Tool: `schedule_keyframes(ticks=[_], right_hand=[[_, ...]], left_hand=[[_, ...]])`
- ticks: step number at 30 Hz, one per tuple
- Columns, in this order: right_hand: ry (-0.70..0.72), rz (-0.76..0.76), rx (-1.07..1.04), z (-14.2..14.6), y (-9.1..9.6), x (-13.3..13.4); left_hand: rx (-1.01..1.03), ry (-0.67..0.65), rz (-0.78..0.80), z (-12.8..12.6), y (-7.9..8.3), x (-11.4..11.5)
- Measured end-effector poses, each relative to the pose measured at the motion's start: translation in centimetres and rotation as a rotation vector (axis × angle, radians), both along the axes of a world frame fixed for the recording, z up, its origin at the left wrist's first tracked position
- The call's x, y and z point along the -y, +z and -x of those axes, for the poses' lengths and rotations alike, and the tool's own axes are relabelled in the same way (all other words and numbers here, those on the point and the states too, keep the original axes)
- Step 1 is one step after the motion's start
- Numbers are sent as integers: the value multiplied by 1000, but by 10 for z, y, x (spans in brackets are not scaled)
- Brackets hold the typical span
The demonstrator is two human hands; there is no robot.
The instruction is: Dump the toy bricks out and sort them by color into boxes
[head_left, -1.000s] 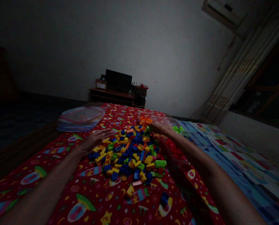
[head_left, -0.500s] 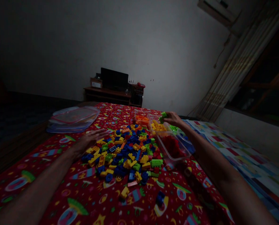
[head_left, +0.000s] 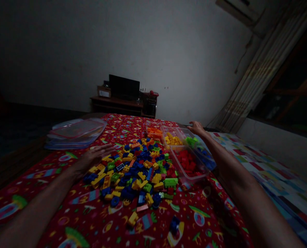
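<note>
My left hand [head_left: 98,155] lies flat with fingers stretched out at the left edge of a mixed pile of toy building bricks [head_left: 135,168]. My right hand [head_left: 197,128] hovers over the far side of the container of green bricks [head_left: 191,141], its fingers apart and nothing visible in them. Beside that container stand others holding yellow bricks [head_left: 172,139], orange bricks [head_left: 154,133], red bricks [head_left: 186,162] and blue bricks [head_left: 206,155]. The pile mixes blue, yellow, green, orange and red pieces.
Stacked clear lids [head_left: 77,132] lie at the left on the red patterned cloth [head_left: 91,220]. A loose yellow brick [head_left: 133,219] and a dark blue brick [head_left: 174,224] sit in front of the pile. Behind is a desk with a monitor [head_left: 124,88].
My right hand has let go of the green brick over the green bricks' container and moved slightly right. My left hand still rests by the pile. The view has shifted a little.
</note>
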State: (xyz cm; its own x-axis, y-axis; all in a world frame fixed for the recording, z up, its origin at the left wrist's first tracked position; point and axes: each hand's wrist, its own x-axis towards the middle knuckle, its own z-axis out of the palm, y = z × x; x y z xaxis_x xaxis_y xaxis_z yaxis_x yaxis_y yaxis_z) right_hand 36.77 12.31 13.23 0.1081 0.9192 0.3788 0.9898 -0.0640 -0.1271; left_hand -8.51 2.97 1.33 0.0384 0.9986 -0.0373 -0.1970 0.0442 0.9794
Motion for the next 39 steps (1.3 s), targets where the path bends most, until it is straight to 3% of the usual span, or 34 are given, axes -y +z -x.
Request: schedule_keyframes(ticks=[4,7,10,12,16,19,28,34,39], right_hand=[[155,12,-13,29,1,12],[365,45,-29,57,-3,28],[580,138,50,89,-14,41],[646,232,152,111,-25,46],[592,343,260,145,-50,47],[575,354,251,155,-58,48],[545,418,91,121,-33,72],[495,517,403,117,-39,94],[501,590,473,125,-47,95]], left_hand=[[-11,1,-23,4,-7,-5],[-79,-18,-28,7,-10,-7],[-85,-23,-41,9,-15,-11],[-61,-22,-58,11,-20,-15],[-4,-44,-82,12,-23,-19],[31,-55,-80,12,-20,-15],[46,-51,-80,13,-27,-23],[15,-66,-103,12,-26,-20],[-10,-60,-102,10,-20,-13]])
